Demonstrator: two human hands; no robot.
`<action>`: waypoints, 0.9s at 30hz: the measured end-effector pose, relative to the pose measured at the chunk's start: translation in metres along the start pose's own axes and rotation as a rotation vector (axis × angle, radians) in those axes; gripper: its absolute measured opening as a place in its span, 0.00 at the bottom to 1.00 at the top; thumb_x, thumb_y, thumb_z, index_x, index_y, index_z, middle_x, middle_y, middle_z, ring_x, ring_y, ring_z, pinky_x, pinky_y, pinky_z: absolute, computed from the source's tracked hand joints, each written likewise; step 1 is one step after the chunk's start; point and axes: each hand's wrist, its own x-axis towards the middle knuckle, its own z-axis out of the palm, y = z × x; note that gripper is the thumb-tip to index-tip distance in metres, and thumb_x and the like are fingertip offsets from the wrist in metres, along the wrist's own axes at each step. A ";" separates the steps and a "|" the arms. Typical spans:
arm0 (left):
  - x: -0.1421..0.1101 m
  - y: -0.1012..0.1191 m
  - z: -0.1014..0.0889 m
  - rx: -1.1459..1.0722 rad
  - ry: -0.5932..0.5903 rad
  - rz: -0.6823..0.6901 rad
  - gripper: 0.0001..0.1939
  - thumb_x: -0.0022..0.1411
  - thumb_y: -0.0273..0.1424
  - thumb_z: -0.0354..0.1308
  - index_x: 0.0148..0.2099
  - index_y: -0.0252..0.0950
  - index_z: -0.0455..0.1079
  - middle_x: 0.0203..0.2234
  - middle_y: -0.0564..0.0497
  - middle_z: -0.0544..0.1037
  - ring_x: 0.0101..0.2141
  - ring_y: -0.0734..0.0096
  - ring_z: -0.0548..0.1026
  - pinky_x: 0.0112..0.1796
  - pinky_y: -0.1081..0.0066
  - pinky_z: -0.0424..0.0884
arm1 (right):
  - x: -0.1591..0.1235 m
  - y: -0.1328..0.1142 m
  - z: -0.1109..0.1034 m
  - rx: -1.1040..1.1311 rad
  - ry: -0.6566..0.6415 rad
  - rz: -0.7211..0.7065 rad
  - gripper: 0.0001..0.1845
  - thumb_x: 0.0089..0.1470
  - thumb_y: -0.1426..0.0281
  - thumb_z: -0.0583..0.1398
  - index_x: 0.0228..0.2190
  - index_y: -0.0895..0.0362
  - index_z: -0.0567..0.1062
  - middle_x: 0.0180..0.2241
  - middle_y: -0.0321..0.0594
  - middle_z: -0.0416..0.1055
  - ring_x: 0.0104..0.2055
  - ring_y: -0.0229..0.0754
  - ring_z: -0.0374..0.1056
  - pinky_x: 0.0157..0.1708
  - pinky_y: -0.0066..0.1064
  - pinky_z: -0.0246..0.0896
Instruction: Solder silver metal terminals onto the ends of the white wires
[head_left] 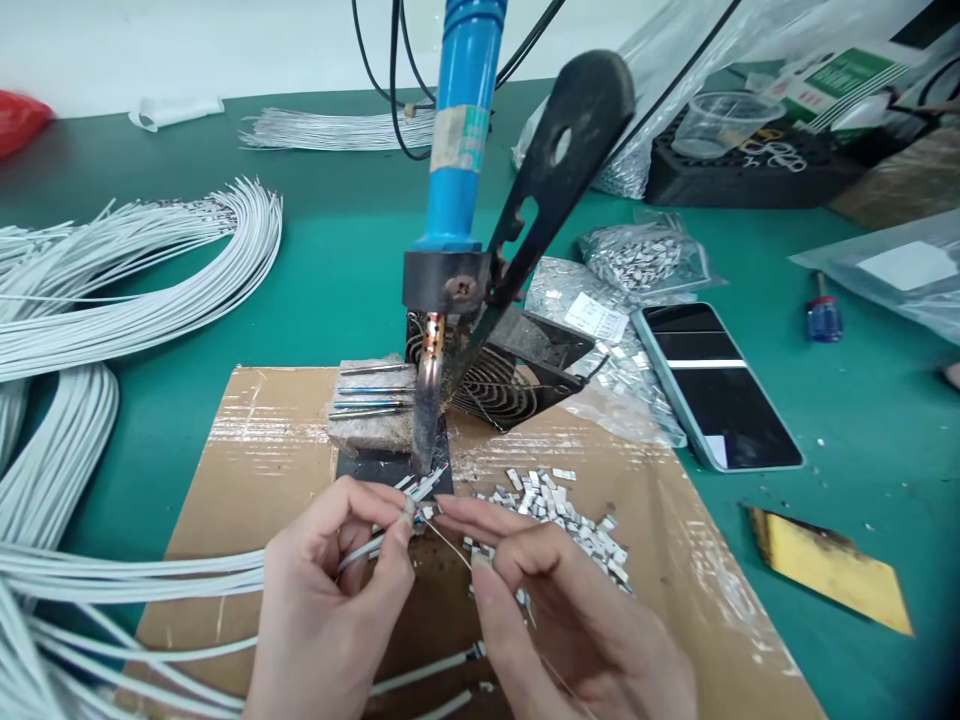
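My left hand (330, 590) is closed, thumb and forefinger pinching white cables (367, 550) near their ends, just below the tip of a soldering iron. That soldering iron (457, 130), blue-handled, is clamped tip-down in a black metal bracket (555, 160). Thin solder wire (450, 543) runs between the thumb and fingers of my right hand (577, 610), up toward the cable ends. The fingertips of this hand nearly meet those of the left; whether they also touch a small part there is unclear. Small white-and-silver pieces (555, 505) lie heaped beyond my right hand.
Cardboard (247, 430) covers the work area on a green mat. A small fan (502, 385) and a grey block with metal rods (371, 390) stand behind the tip. Cable bundles (247, 250) fill the left. A phone (720, 385), bags (645, 255) and yellow sponge (840, 570) lie right.
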 end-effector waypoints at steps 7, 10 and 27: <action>0.003 0.003 0.002 -0.018 0.035 -0.001 0.06 0.59 0.29 0.67 0.30 0.37 0.75 0.32 0.51 0.82 0.26 0.75 0.76 0.25 0.81 0.69 | 0.003 0.001 0.003 0.013 0.000 0.016 0.12 0.65 0.70 0.61 0.28 0.51 0.72 0.49 0.44 0.83 0.53 0.47 0.81 0.47 0.29 0.75; 0.005 0.007 0.004 -0.031 0.058 0.006 0.06 0.56 0.28 0.68 0.28 0.37 0.75 0.31 0.51 0.82 0.26 0.75 0.77 0.25 0.81 0.69 | 0.004 -0.001 0.005 0.022 0.014 0.027 0.12 0.65 0.71 0.61 0.27 0.50 0.72 0.48 0.41 0.84 0.52 0.45 0.81 0.51 0.29 0.73; 0.021 0.012 0.007 -0.150 0.106 0.092 0.06 0.53 0.23 0.68 0.26 0.36 0.77 0.27 0.52 0.86 0.25 0.78 0.81 0.27 0.87 0.73 | 0.016 -0.006 0.011 0.069 0.043 0.075 0.13 0.64 0.69 0.62 0.26 0.50 0.72 0.48 0.36 0.84 0.52 0.42 0.81 0.50 0.25 0.75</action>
